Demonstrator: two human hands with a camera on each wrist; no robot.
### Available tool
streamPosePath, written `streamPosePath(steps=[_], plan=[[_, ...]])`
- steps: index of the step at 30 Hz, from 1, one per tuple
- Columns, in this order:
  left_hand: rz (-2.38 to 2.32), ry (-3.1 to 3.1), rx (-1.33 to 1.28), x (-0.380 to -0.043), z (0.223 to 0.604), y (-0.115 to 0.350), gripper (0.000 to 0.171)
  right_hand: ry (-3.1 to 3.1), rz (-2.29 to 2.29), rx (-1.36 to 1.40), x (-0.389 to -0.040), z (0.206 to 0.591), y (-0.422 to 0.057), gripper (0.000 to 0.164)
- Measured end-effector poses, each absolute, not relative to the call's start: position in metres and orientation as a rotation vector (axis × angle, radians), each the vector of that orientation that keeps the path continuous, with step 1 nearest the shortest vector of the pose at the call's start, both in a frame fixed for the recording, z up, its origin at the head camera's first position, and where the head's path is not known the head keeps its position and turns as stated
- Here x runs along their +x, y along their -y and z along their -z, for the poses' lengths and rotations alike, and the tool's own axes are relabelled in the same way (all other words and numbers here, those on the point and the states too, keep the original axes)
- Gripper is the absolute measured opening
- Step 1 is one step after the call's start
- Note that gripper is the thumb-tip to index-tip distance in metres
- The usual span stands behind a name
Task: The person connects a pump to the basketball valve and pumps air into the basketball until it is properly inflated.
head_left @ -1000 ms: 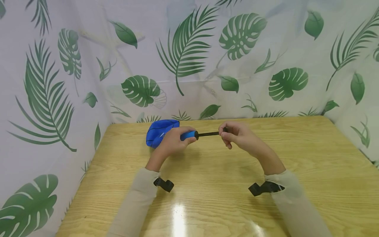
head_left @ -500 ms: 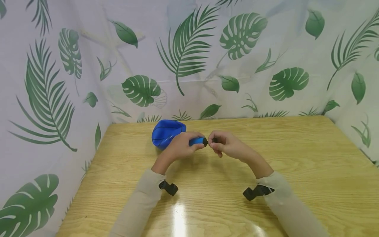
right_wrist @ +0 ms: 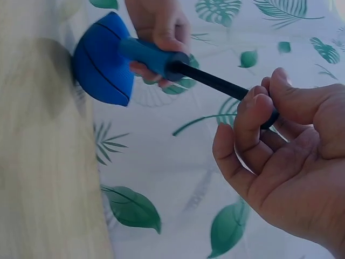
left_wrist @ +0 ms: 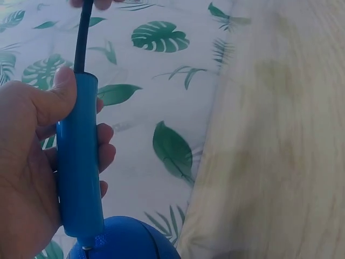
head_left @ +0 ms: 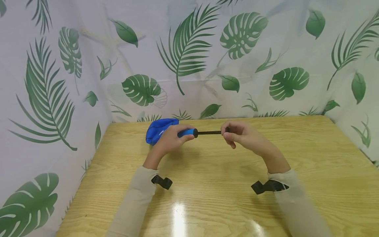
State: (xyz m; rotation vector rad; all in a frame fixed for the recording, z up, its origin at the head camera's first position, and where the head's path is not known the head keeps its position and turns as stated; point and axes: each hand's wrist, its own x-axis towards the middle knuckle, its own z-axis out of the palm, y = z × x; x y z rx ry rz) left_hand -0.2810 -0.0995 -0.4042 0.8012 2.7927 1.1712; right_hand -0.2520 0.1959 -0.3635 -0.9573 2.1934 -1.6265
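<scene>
In the head view my left hand (head_left: 168, 141) grips the blue barrel of a hand pump (head_left: 186, 132). A blue ball (head_left: 155, 132) with black lines, dented and slack, hangs at the barrel's left end. The left wrist view shows the pump (left_wrist: 81, 156) meeting the ball (left_wrist: 132, 234) at a thin metal needle. My right hand (head_left: 247, 136) pinches the pump's black handle, with the black rod (head_left: 208, 132) drawn well out of the barrel. In the right wrist view the thumb and fingers partly hide that handle; the ball (right_wrist: 102, 65) looks creased.
Below the hands lies a wooden table (head_left: 213, 184). White cloth (head_left: 201, 102) printed with green leaves stands along its back and sides. A black camera strap (head_left: 161, 182) sits on each wrist, over beige sleeves.
The rod was out a second ago, was pushed nearly fully into the barrel half a second ago, and is out again now. The hands came together, then moved apart, the ball shifting along with them.
</scene>
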Motion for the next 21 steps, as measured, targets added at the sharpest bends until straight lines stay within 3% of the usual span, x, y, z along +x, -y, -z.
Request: streamPosePath(steps=[15,21], plan=[[-1.101,-2.824,0.833,-0.279,0.410,0.091,0.044,-2.247,1.691,-1.014,-0.250,0.363,-0.194,0.011],[-1.108,-2.791,0.913,-0.275,0.412,0.081,0.044,-2.243,1.622,-0.888,-0.249,0.372,-0.181,0.011]])
